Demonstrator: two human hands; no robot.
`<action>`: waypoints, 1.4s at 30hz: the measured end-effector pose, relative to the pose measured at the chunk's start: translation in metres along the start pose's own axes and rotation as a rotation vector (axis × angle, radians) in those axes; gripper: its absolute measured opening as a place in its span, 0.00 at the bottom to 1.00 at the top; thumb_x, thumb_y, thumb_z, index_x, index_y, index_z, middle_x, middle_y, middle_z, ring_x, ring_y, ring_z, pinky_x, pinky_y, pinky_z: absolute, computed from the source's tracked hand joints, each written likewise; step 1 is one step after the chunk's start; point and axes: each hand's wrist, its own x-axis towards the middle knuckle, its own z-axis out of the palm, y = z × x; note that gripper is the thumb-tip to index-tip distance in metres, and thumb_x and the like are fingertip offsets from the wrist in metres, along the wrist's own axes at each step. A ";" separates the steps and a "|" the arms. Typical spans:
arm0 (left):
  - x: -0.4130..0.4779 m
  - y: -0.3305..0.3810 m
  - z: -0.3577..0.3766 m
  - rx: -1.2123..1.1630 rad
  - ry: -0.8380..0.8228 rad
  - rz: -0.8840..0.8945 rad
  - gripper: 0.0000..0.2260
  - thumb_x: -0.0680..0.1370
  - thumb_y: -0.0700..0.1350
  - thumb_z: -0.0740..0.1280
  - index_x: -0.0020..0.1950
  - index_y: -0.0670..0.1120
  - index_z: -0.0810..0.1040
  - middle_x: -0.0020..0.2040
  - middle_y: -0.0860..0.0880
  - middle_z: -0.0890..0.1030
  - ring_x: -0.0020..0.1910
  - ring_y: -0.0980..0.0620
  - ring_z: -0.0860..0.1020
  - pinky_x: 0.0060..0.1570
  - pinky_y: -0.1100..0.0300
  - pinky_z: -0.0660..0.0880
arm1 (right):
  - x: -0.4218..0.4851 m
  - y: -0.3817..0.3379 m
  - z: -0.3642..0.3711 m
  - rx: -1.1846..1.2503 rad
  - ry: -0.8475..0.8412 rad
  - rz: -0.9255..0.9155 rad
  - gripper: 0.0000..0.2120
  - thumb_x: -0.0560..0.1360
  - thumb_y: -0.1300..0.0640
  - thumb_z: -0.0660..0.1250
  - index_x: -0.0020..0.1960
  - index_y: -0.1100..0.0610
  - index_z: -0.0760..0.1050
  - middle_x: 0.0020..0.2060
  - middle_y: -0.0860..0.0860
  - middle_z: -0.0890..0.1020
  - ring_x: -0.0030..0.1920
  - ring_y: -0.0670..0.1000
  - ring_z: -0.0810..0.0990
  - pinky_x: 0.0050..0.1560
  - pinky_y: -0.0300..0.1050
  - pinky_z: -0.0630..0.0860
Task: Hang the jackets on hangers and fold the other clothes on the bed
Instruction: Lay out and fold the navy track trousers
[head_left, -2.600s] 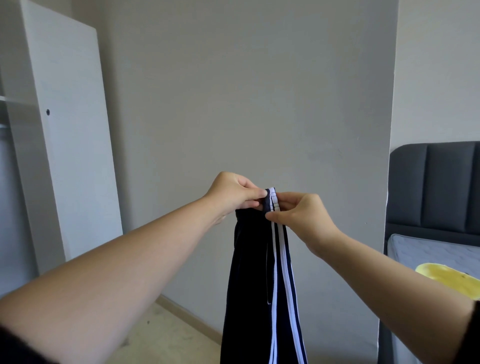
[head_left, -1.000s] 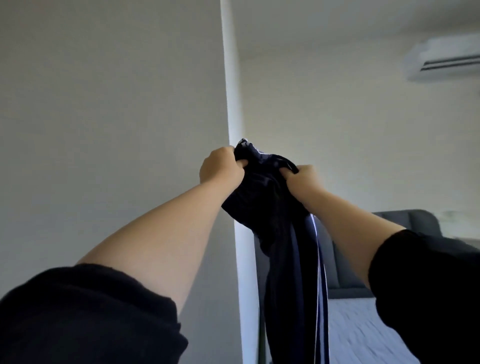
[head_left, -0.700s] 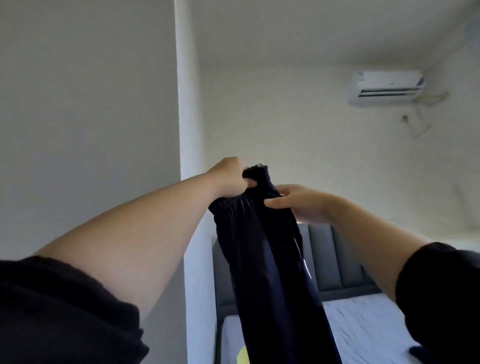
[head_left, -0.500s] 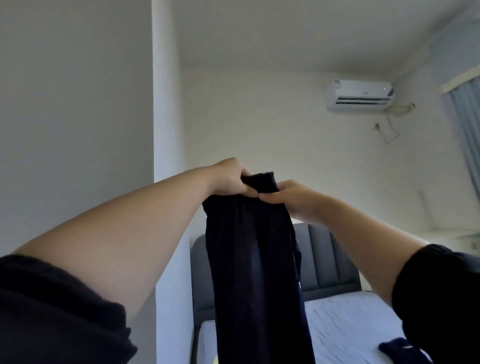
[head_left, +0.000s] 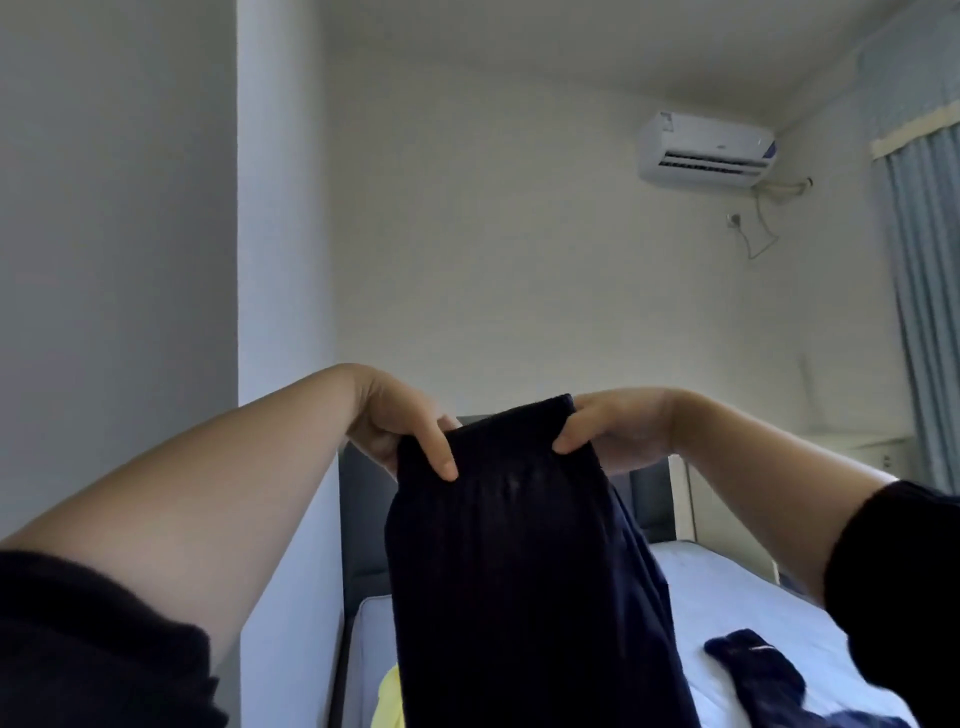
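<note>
Pale walls, an air unit high on the right, a blue curtain at the edge, and below them a bed with a grey padded headboard. The left hand and right hand are up and a little apart. Each pinches a top corner of the dark trousers, thumbs on the near face. The trousers hang straight down over the bed, unfolded: soft, matte cloth by the look, gathered at the waistband. Folding looks barely begun, since a yellow garment and a crumpled navy garment lie loose on the quilted bed. No hanger in sight.
</note>
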 end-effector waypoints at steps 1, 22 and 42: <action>0.013 -0.008 0.000 0.043 0.016 -0.058 0.11 0.74 0.34 0.66 0.56 0.41 0.79 0.52 0.44 0.83 0.51 0.48 0.82 0.46 0.58 0.80 | 0.009 0.009 -0.004 -0.074 -0.021 0.077 0.12 0.76 0.66 0.61 0.58 0.67 0.75 0.54 0.60 0.81 0.53 0.56 0.80 0.57 0.48 0.75; 0.007 0.050 -0.077 1.234 1.673 0.198 0.11 0.77 0.35 0.60 0.57 0.45 0.68 0.48 0.47 0.76 0.42 0.46 0.76 0.36 0.56 0.70 | 0.059 -0.102 -0.064 -1.285 1.137 -0.568 0.10 0.70 0.67 0.64 0.50 0.61 0.71 0.46 0.57 0.77 0.47 0.61 0.76 0.51 0.48 0.68; 0.172 -0.275 0.358 0.497 0.404 -0.030 0.08 0.71 0.36 0.62 0.38 0.49 0.69 0.39 0.49 0.74 0.44 0.44 0.74 0.37 0.58 0.69 | -0.006 0.378 0.194 -0.618 0.159 0.517 0.10 0.68 0.66 0.67 0.33 0.57 0.69 0.30 0.52 0.79 0.33 0.49 0.78 0.29 0.33 0.69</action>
